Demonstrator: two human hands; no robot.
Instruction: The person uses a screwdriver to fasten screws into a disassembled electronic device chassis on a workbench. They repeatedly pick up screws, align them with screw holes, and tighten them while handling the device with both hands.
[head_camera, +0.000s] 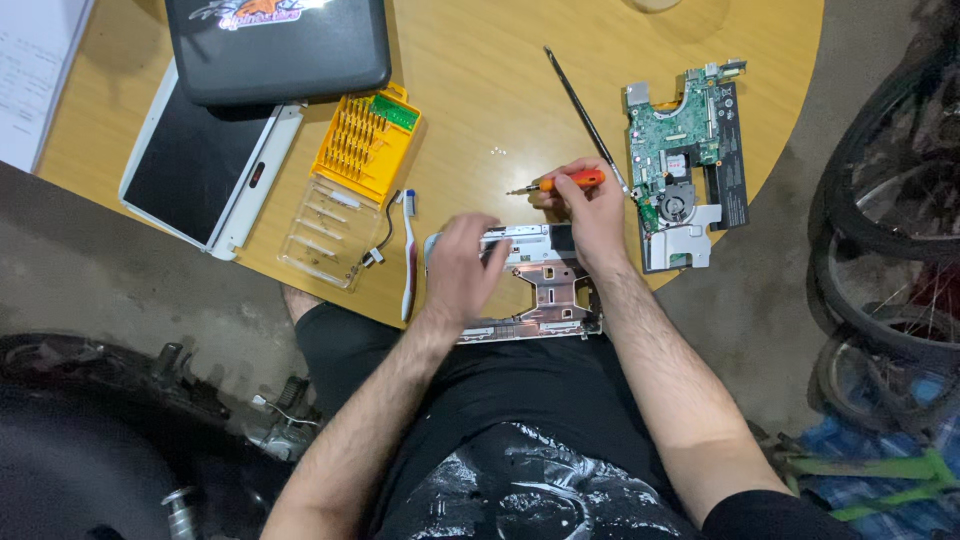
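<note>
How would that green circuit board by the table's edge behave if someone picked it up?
The green circuit board looks thin and flat, so probably stiff and light. Its exposed parts and small fan suggest it is fragile. It lies near the round table's edge, so a push might send it off.

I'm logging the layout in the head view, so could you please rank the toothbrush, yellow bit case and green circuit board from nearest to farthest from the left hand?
From the left hand:
1. Toothbrush, just to its left, near the table edge.
2. Yellow bit case, farther up and left.
3. Green circuit board, far across on the right, beyond the right hand.
</note>
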